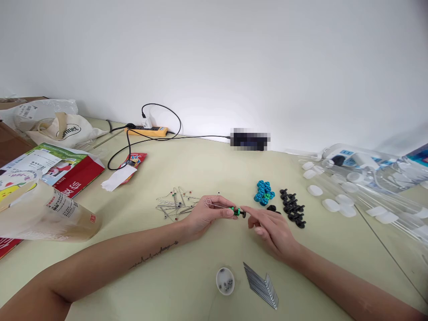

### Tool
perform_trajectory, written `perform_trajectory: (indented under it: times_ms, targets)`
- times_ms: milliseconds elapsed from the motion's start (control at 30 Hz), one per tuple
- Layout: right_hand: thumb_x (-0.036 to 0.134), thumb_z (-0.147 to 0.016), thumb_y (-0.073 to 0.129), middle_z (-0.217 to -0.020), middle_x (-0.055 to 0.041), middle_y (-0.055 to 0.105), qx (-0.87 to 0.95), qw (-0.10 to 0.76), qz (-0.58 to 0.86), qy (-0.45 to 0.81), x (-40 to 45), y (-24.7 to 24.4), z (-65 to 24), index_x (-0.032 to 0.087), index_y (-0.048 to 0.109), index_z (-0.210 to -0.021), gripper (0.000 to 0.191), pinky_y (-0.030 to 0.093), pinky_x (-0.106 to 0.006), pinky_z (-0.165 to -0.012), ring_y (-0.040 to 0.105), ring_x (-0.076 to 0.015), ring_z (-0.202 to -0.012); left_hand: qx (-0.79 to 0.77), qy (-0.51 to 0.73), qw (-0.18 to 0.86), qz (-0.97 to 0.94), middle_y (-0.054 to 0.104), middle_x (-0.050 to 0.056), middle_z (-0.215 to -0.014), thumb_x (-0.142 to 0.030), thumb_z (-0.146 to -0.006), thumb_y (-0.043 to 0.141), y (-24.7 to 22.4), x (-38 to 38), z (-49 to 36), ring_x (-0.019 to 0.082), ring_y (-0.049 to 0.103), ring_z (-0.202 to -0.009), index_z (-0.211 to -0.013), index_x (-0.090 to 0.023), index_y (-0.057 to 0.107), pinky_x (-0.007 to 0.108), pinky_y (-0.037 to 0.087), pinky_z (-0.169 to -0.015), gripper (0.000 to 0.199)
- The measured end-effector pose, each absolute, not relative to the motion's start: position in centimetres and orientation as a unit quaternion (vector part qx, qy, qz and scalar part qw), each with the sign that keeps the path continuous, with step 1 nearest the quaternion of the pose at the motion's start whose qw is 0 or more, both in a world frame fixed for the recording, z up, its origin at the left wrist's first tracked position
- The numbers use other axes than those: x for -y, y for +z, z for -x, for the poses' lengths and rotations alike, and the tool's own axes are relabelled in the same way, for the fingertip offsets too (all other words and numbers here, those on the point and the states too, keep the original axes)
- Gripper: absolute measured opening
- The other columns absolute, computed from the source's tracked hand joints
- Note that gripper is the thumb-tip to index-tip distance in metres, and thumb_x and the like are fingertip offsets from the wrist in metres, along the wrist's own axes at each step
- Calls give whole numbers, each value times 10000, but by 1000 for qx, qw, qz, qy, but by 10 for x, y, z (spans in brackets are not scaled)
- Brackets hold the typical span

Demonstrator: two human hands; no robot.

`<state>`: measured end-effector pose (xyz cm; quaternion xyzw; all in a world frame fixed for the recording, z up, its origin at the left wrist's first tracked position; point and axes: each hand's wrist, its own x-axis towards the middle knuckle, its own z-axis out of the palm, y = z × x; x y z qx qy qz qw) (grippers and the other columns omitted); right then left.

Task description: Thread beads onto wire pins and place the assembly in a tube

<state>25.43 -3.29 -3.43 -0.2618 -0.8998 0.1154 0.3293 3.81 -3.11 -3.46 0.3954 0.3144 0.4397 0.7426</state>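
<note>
Nearest you, toward the bench's (160,285) near edge: small white cup (219,287) with metal bits in it, bent metal rods (262,287) stacked just right of it. Past those, mid-bench, your left hand (209,214) has its grip closed on the green-and-black piece (236,211), a thin wire running back from it over the hand. Your right hand (272,229) has a loose grip, thumb apart, index fingertip at the piece (contact hard to call). Black pieces (294,208) lie beyond your right hand, toward the right edge; wire pins (174,206) sit scattered left of your left hand. Blue pieces (262,191) cluster a bit farther. At the far edge, by the wall: yellow power strip (155,131).
</note>
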Motion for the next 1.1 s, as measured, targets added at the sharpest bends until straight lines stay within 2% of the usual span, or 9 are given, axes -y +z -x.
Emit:
perform_trajectory:
  times_ms: [133, 367, 533, 800, 1100]
  targets:
    - [400, -987, 189, -712, -22, 568, 896, 313, 287, 131, 31, -36, -255, 198, 445, -1283, 441, 428, -281, -614, 539, -156, -641, -317, 440, 742, -394, 701, 84, -879, -195, -647, 771, -35, 31, -38, 208, 664, -828, -846, -116, 688, 386, 460, -896, 230]
    - [380, -991, 176, -700, -25, 564, 902, 333, 249, 115, 33, -35, -256, 172, 413, -1313, 451, 425, -277, -595, 530, -150, -612, -310, 439, 739, -405, 698, 87, -870, -185, -665, 758, -36, 32, -38, 214, 665, -826, -857, -113, 687, 399, 460, -896, 217]
    - [390, -990, 182, -703, -20, 569, 897, 320, 278, 128, 31, -36, -255, 183, 451, -1280, 447, 433, -272, -608, 544, -149, -634, -306, 443, 743, -398, 698, 80, -868, -185, -655, 765, -35, 32, -39, 201, 658, -831, -836, -115, 693, 385, 468, -893, 206]
    - [375, -990, 192, -710, -29, 561, 904, 333, 231, 134, 34, -34, -257, 183, 399, -1328, 441, 413, -284, -588, 512, -152, -608, -317, 440, 741, -396, 696, 78, -854, -196, -647, 771, -36, 31, -39, 211, 670, -810, -845, -121, 685, 395, 459, -894, 228]
    - [419, -987, 168, -715, -17, 573, 900, 300, 293, 123, 31, -39, -256, 188, 405, -1320, 470, 434, -268, -603, 547, -145, -632, -316, 444, 745, -385, 699, 89, -881, -196, -638, 776, -34, 32, -38, 208, 669, -808, -848, -118, 684, 377, 464, -877, 242]
